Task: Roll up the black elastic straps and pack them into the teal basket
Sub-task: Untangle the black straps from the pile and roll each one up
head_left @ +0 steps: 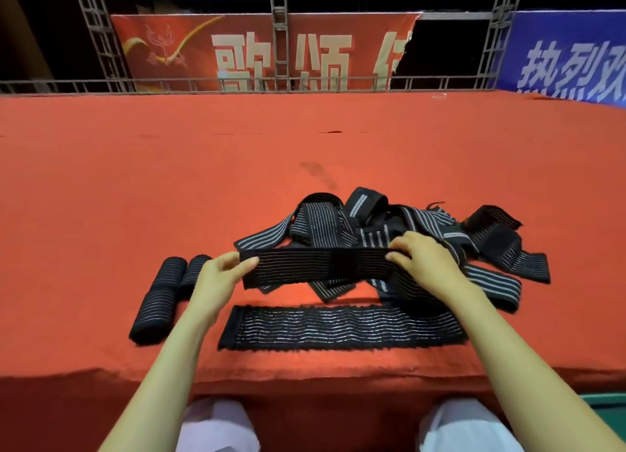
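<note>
In the head view, the task looks to be in its early part. Two rolled straps (166,296) lie side by side on the red-covered bench (101,197), to the left and near, just beside the left forearm. These seem to be the only ones finished.

The left hand (216,275) pinches the left end of a black strap (315,265) between thumb and fingers, and the right hand (420,258) grips its right part, so the strap is held stretched flat just above the bench. It is not yet rolled; I judge this to be the straightening step before rolling begins.

Nearer the person, another flat strap (342,326) lies spread out along the bench edge, unrolled. Beyond the hands, a loose pile of straps (389,228) sprawls towards the right and far side, tangled and overlapping; how many are in it cannot be told.

No teal basket is clearly in view. A green edge (606,401) shows at the near right, below the bench, but whether that is the basket I cannot tell. So packing appears not to have started, and most of the rolling is left.
</note>
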Demonstrator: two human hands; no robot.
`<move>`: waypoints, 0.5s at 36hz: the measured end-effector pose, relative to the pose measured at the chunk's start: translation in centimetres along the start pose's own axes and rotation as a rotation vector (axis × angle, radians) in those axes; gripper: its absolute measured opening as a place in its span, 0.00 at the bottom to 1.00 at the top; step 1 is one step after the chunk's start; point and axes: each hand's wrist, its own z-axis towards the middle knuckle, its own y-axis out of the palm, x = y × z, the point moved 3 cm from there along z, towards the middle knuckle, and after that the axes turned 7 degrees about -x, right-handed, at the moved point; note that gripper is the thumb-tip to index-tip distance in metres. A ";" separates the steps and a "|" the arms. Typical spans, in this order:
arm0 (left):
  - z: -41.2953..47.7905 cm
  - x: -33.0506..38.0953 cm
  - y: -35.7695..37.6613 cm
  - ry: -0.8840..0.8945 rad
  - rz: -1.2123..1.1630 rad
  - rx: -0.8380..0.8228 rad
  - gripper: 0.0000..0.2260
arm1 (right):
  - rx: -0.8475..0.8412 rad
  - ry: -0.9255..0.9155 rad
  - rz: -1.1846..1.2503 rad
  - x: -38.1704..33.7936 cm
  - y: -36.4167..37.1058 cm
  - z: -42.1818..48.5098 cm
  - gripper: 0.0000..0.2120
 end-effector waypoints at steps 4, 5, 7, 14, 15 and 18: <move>-0.2 -1.4 -1.0 -0.051 0.252 0.148 0.19 | -0.075 -0.009 -0.004 1.2 2.1 -1.2 0.08; -0.4 -1.5 -1.2 -0.044 0.239 0.155 0.17 | -0.084 0.005 -0.008 1.6 2.4 -1.5 0.08; -0.7 -1.7 -1.5 -0.017 0.190 0.143 0.11 | -0.085 0.043 -0.022 2.6 2.8 -2.0 0.11; -1.1 -2.6 -1.5 -0.034 -0.136 0.022 0.10 | 0.192 0.146 -0.044 5.9 2.5 -3.3 0.06; -1.3 -2.7 -1.4 -0.048 -0.169 -0.004 0.12 | 0.215 0.175 -0.037 6.1 2.5 -3.6 0.06; -1.6 -2.7 -1.1 -0.109 -0.267 -0.045 0.14 | 0.209 0.294 -0.018 6.7 2.8 -4.5 0.11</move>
